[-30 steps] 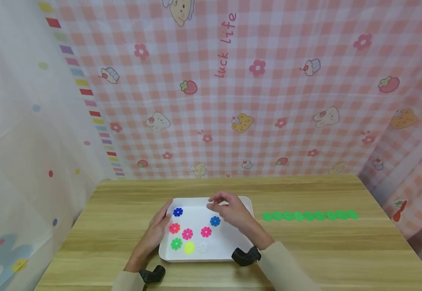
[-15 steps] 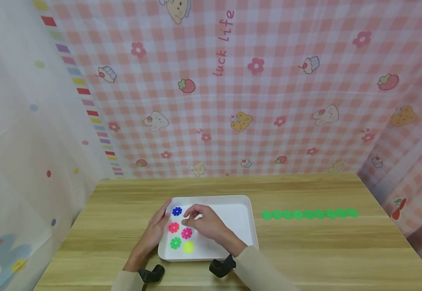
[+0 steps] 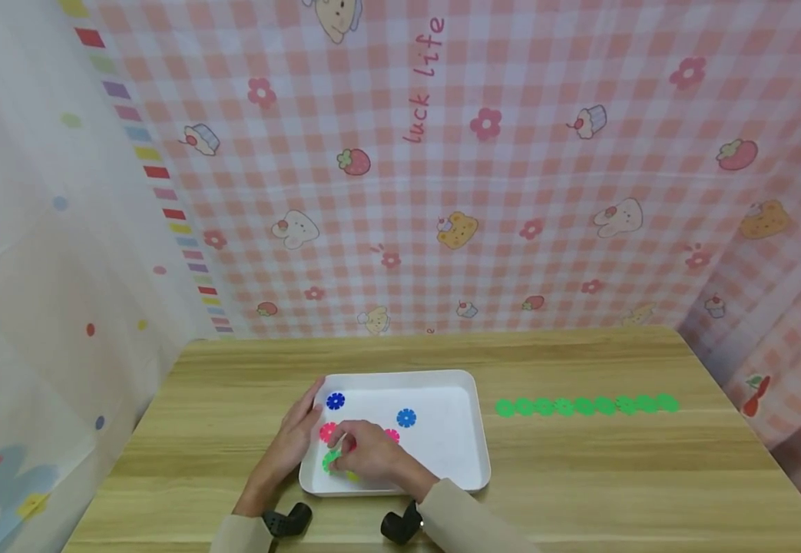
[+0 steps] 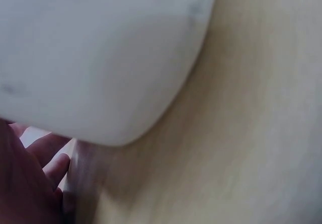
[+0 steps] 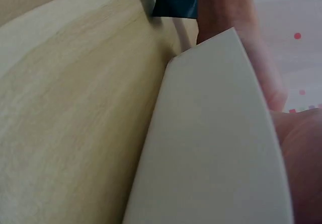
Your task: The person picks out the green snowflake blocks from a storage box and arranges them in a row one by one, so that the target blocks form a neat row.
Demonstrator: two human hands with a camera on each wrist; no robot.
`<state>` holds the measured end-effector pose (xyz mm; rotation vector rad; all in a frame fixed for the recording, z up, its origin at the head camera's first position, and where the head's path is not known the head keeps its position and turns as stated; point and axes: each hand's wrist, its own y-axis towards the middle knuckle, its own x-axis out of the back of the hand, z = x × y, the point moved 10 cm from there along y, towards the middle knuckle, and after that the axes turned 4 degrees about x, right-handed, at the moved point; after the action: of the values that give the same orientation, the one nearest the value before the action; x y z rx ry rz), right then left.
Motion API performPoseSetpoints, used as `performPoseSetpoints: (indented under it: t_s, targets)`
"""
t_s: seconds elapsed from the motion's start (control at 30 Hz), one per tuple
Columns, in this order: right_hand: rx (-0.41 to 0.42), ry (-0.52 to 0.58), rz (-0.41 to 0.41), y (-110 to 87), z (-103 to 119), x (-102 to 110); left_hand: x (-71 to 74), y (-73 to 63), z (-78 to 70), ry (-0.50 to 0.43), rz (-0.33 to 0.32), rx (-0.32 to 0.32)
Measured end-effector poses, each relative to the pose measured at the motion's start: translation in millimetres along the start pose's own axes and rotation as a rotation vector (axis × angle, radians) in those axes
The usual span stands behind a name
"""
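My left hand (image 3: 296,430) grips the left rim of a white tray (image 3: 435,480), its thumb over the edge. My right hand (image 3: 372,453) is low over the tray's left front, thumb and forefinger apart with their tips at a green snowflake disc (image 3: 328,462). Around it lie a red-pink disc (image 3: 326,432) and a yellow disc (image 3: 352,476), partly covered by the hand. A dark blue disc (image 3: 335,401) sits at the back left. Farther right are a blue disc (image 3: 406,418) and a half-hidden pink disc (image 3: 392,435). Both wrist views show mostly the tray's outer wall.
A row of several green snowflake discs (image 3: 584,406) lies on the wooden table (image 3: 580,476) right of the tray. Behind the table hangs a pink checked curtain (image 3: 400,192).
My right hand has swept from the tray's back right to its left front, with no disc seen carried. My left hand stays at the rim.
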<state>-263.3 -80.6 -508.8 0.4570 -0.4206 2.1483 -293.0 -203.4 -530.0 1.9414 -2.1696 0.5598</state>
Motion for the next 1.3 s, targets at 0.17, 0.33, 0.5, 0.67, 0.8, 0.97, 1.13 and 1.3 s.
performPoseSetpoints:
  t_s: [0.17, 0.33, 0.5, 0.67, 0.8, 0.97, 1.13, 1.3]
  targets:
    - [-0.004, -0.021, -0.032, 0.3, -0.4, -0.3, 0.6, -2.1, -1.2, 0.005, -0.01, 0.008]
    - [0.042, -0.078, -0.065, 1.5, 1.7, -1.7, 0.4, -1.9, 1.1, 0.007, -0.011, 0.023]
    - [0.069, -0.139, -0.095, 2.8, 1.3, -2.3, -0.4, -1.8, -0.9, 0.014, -0.01, 0.013]
    - [0.06, -0.147, -0.091, 2.6, 0.6, -2.0, -0.5, -1.9, -2.1, 0.01, -0.012, 0.014]
    - [0.064, -0.149, -0.084, 2.1, 1.6, -2.0, -0.4, -1.8, -3.1, 0.005, -0.011, 0.007]
    - [0.077, -0.166, -0.084, 1.6, 3.4, -2.0, -0.3, -4.2, -7.6, 0.009, -0.007, 0.009]
    - [0.084, -0.18, -0.094, 0.5, 4.4, -1.8, -0.3, -3.9, -6.0, 0.01, -0.008, 0.014]
    - [0.09, -0.186, -0.099, -0.2, 4.3, -2.3, -1.0, -2.9, -1.3, 0.015, -0.009, -0.006]
